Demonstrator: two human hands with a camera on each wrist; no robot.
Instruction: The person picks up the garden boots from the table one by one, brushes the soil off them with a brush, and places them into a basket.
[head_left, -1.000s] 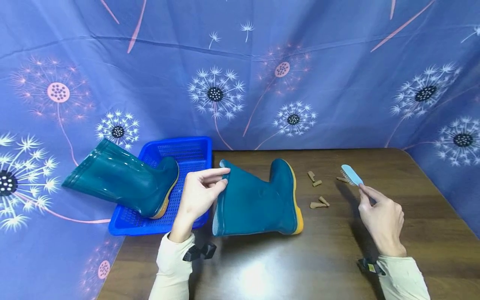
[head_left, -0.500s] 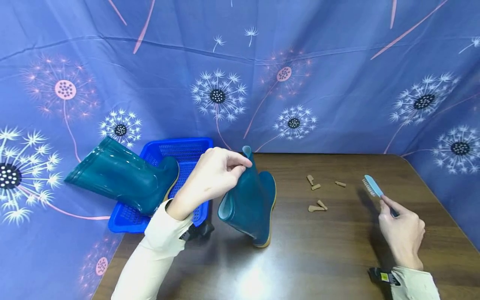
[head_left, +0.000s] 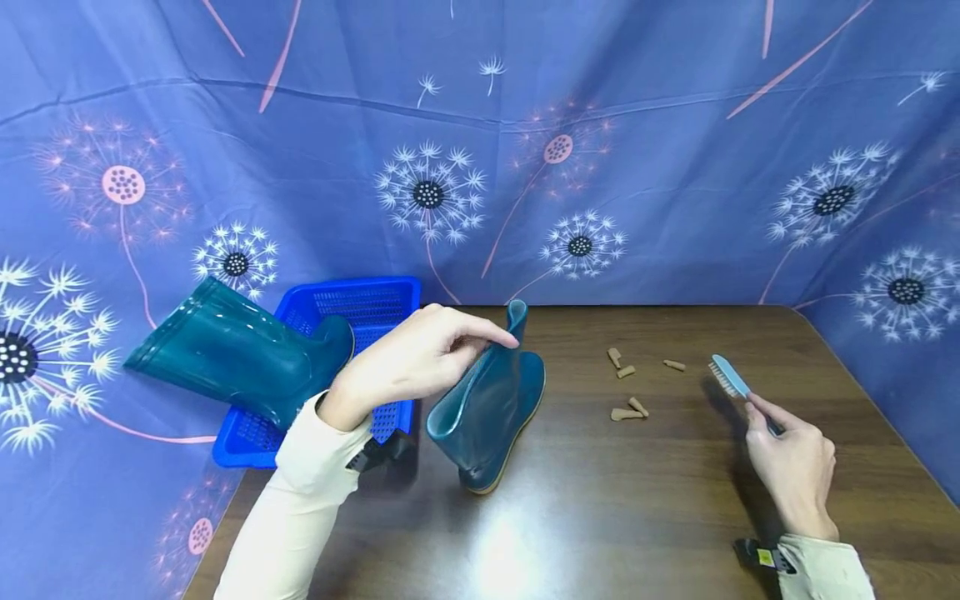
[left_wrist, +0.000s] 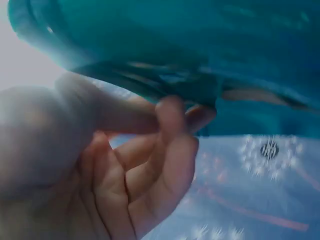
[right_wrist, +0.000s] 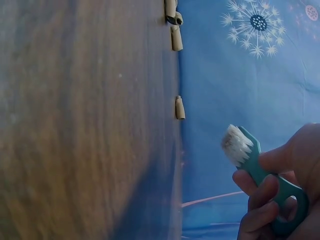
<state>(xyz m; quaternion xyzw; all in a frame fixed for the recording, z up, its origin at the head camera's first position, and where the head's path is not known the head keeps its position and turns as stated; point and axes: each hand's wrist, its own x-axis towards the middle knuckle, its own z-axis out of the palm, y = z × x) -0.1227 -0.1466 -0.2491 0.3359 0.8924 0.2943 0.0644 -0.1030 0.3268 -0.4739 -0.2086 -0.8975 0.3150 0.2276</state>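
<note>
A teal rubber boot (head_left: 491,408) with a yellowish sole edge stands tilted on the wooden table, its opening toward the left. At its upper rim my left hand (head_left: 412,358) pinches the shaft; in the left wrist view thumb and fingers (left_wrist: 172,120) meet at the rim, partly blurred. My right hand (head_left: 791,471) grips a light-blue brush (head_left: 729,375) by the handle, above the table. The right wrist view shows the brush's pale, slightly dirty bristles (right_wrist: 236,145) and a hole in the handle.
A second teal boot (head_left: 247,358) lies across a blue plastic basket (head_left: 247,458) at the left, its shaft overhanging the rim. Several small tan, cork-like pieces (head_left: 628,413) lie between the boot and brush. A blue dandelion-patterned cloth (head_left: 667,192) hangs behind the table.
My left hand has turned the boot from lying on its side to a more upright tilt, its toe swinging leftward. The right hand moved the brush right and nearer, then slightly back left.
</note>
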